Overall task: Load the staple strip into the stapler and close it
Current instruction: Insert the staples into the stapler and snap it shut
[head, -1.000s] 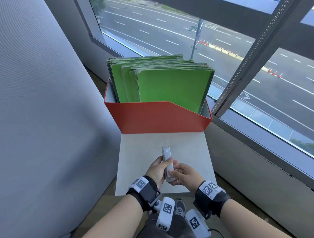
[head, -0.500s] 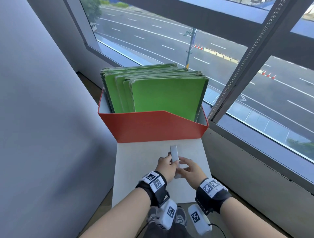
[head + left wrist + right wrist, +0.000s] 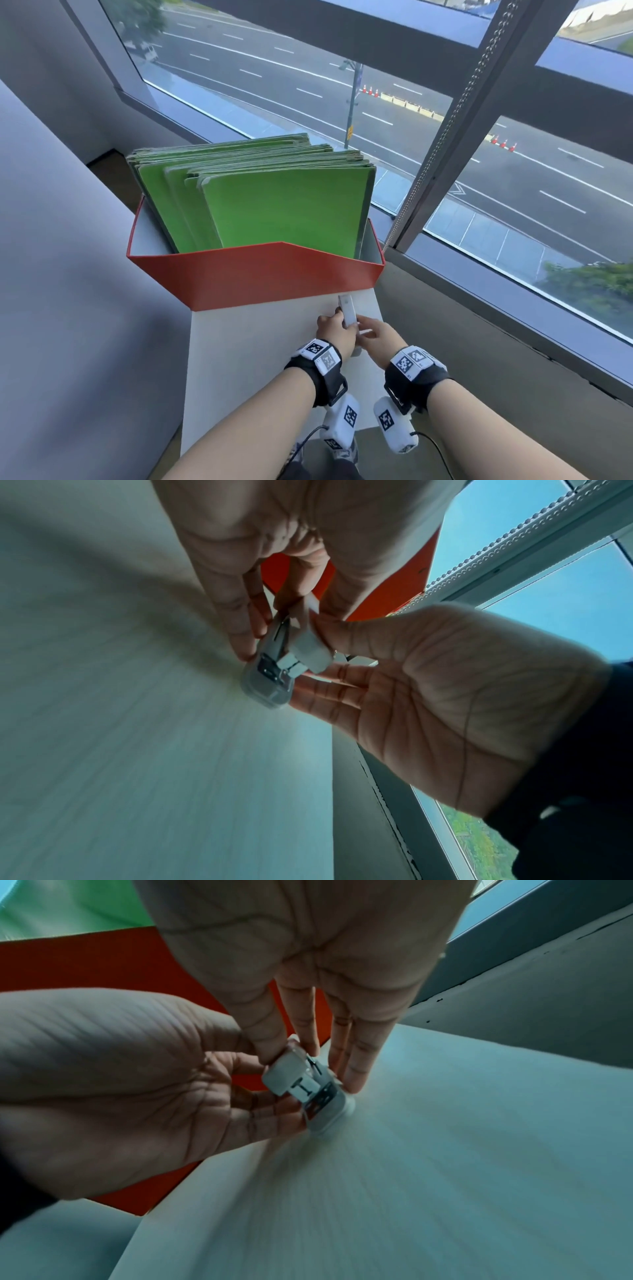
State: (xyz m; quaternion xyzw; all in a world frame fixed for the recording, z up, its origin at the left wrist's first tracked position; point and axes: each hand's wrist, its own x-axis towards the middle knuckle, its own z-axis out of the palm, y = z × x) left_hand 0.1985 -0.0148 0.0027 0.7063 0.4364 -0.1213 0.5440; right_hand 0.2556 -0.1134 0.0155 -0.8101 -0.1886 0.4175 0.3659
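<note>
A small grey-white stapler [image 3: 347, 310] is held between both hands over the white table top [image 3: 246, 370], just in front of the red box. My left hand [image 3: 337, 318] pinches its sides from the left. My right hand [image 3: 363, 325] grips it from the right, thumb on the cover and fingers beneath. In the left wrist view the stapler [image 3: 274, 669] shows its hinge end, with the cover a little apart from the metal magazine. The right wrist view has the stapler [image 3: 308, 1088] low against the table. No staple strip is distinguishable.
A red file box [image 3: 257, 277] full of green folders [image 3: 284, 209] stands at the table's far end. A grey partition [image 3: 68, 274] runs along the left. On the right a drop separates the table from the window wall [image 3: 479, 325] with its bead chain [image 3: 445, 137].
Both hands have carried the stapler forward, closer to the red box and lower to the table. The head view has tilted up and shows more window.
</note>
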